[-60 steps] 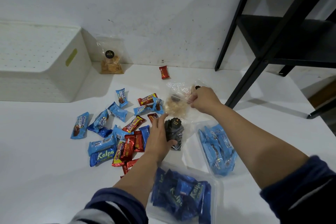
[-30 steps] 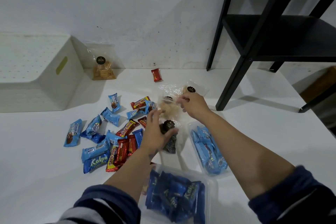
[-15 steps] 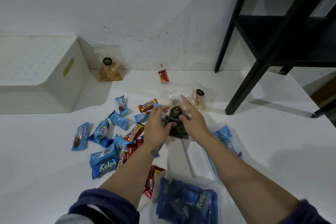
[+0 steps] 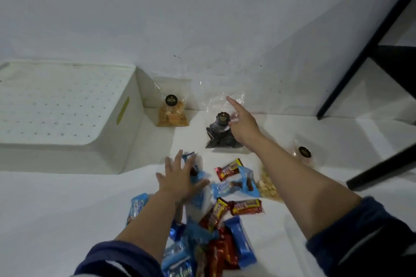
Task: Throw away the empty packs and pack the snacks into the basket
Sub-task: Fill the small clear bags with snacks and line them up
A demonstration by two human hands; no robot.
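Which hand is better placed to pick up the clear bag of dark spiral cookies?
Right hand: it already touches the clear bag of dark spiral cookies. Left hand lies open on blue wrappers.

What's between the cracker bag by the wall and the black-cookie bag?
Head view: only bare white surface separates the cracker bag from the black-cookie bag, which the right hand touches.

White dotted basket (image 4: 67,105), blue and red wrappers (image 4: 234,183), black-spiral snack bag (image 4: 221,139).

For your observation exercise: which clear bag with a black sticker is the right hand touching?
The bag of dark spiral snacks; the right hand rests against it.
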